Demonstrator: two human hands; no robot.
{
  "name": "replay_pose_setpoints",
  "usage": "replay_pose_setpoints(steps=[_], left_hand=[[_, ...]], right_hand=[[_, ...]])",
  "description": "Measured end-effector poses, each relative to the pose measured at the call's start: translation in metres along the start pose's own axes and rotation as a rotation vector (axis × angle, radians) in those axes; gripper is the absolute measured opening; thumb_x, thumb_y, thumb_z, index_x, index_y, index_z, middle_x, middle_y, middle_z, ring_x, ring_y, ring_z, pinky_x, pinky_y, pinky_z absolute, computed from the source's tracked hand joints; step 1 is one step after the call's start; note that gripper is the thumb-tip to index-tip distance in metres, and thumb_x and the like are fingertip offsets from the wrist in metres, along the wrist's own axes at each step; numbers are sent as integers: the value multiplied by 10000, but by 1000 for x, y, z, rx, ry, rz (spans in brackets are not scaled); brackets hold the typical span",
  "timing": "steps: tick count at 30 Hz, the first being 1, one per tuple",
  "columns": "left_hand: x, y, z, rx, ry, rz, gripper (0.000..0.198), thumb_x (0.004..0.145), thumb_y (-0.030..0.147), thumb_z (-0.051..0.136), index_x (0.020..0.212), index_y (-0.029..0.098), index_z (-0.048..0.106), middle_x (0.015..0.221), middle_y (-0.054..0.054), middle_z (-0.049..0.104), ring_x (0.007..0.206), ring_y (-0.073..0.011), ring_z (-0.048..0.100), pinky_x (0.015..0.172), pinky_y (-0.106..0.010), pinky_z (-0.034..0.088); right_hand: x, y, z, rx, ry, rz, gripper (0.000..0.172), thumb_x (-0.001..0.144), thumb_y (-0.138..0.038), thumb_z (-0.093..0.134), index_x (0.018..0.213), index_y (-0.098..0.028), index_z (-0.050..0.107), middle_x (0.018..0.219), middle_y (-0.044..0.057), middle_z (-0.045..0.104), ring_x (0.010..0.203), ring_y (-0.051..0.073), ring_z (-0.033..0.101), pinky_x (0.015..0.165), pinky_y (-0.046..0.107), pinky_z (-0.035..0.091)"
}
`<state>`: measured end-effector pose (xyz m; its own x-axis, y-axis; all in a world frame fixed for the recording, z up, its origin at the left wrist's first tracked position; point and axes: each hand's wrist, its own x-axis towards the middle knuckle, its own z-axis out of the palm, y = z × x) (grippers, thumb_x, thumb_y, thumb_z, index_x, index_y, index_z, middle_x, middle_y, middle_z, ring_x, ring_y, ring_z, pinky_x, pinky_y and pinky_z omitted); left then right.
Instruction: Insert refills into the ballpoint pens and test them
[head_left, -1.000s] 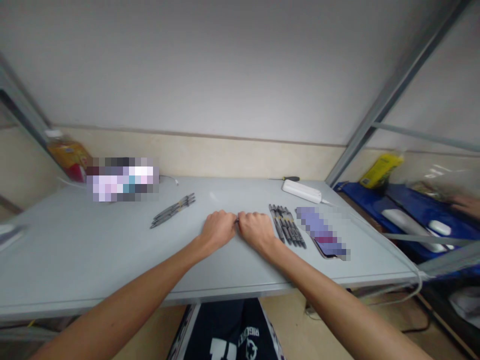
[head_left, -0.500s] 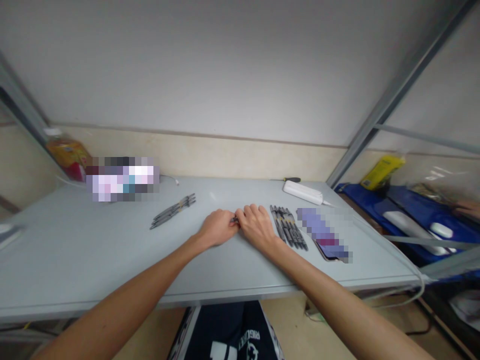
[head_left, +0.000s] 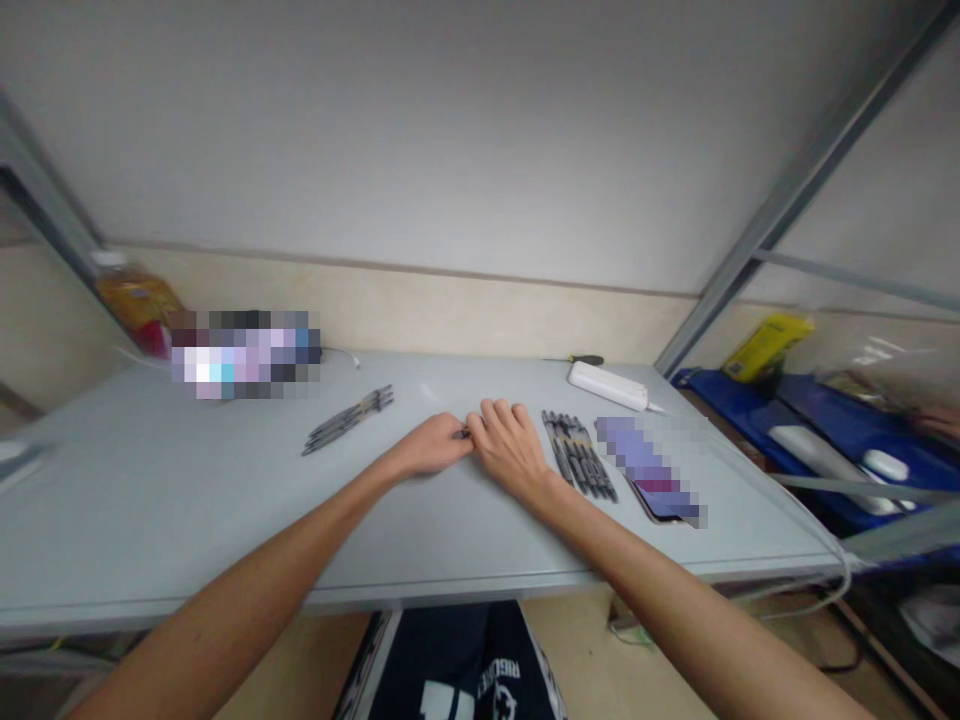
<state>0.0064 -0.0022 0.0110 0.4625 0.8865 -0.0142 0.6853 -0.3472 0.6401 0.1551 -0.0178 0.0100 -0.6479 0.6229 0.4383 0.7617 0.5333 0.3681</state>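
Observation:
Near the middle of the table, my left hand (head_left: 437,444) and my right hand (head_left: 508,442) meet with fingers closed around a dark pen (head_left: 460,434). Only a short piece of that pen shows between them; the rest is hidden by my fingers. Left of my hands, several grey-black pens (head_left: 347,421) lie side by side at a slant. Just right of my right hand is another row of several similar pens (head_left: 579,456), set close together.
Beyond the right-hand pens lies a phone (head_left: 652,475), its screen blurred out. A white power strip (head_left: 607,386) and a screwdriver (head_left: 586,359) sit at the back right. At the back left are a pixelated object (head_left: 246,355) and a bottle of amber liquid (head_left: 142,300). The table's front edge (head_left: 450,592) crosses below my forearms.
My hands stay together on the pen, with small shifts of the fingers; the right fingers are slightly more spread. Both pen rows lie as before.

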Motion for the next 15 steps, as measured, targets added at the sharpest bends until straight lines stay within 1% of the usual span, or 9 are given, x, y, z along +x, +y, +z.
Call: replay_pose_setpoints(steps=[2,5,6,8,10,11,13,15], left_hand=[[-1,-1,2,15,34,17,266,767,289,441,644,116,601,606,-16,604,587,-142,515,554,-229,336],[-4,-1,8,144,177,38,196,798,275,446,788,144,592,694,-38,625,636,-161,542,593,-248,369],[-5,-1,9,197,227,67,187,816,272,437,845,152,578,743,-51,629,674,-171,552,621,-259,384],[-6,-1,11,289,299,173,206,866,276,384,903,160,551,838,-78,624,783,-192,556,707,-287,404],[-5,-2,11,363,327,277,263,907,284,314,884,160,544,878,-92,608,859,-205,535,777,-309,395],[-5,-2,10,391,334,301,289,917,285,289,864,160,545,873,-93,601,866,-207,526,785,-313,387],[-4,-3,8,419,339,283,313,921,284,275,822,163,546,810,-82,590,808,-203,520,749,-310,378],[-3,-4,7,363,317,214,321,916,290,285,767,169,542,723,-60,572,708,-187,509,682,-297,362]], right_hand=[[-1,1,2,3,-2,19,122,889,-170,412,861,-179,530,861,90,555,827,237,443,688,347,261],[-2,5,6,16,-47,92,113,880,-195,426,871,-174,536,877,98,572,845,246,468,693,349,274],[-2,7,7,22,-70,128,119,879,-212,429,874,-171,540,874,102,581,847,250,479,694,349,279],[-2,11,8,39,-129,210,150,883,-246,424,876,-162,548,850,107,604,831,251,507,692,346,289],[-2,13,9,63,-198,291,186,890,-265,407,870,-155,555,804,106,622,783,240,533,672,332,296],[-2,13,9,76,-226,318,202,897,-265,392,867,-154,559,782,104,627,758,231,542,658,324,296],[-2,13,8,95,-253,331,239,913,-260,354,868,-155,563,755,103,628,732,220,549,634,313,291],[-2,14,7,93,-238,301,262,923,-248,327,870,-156,566,759,105,623,748,226,544,637,319,286]])
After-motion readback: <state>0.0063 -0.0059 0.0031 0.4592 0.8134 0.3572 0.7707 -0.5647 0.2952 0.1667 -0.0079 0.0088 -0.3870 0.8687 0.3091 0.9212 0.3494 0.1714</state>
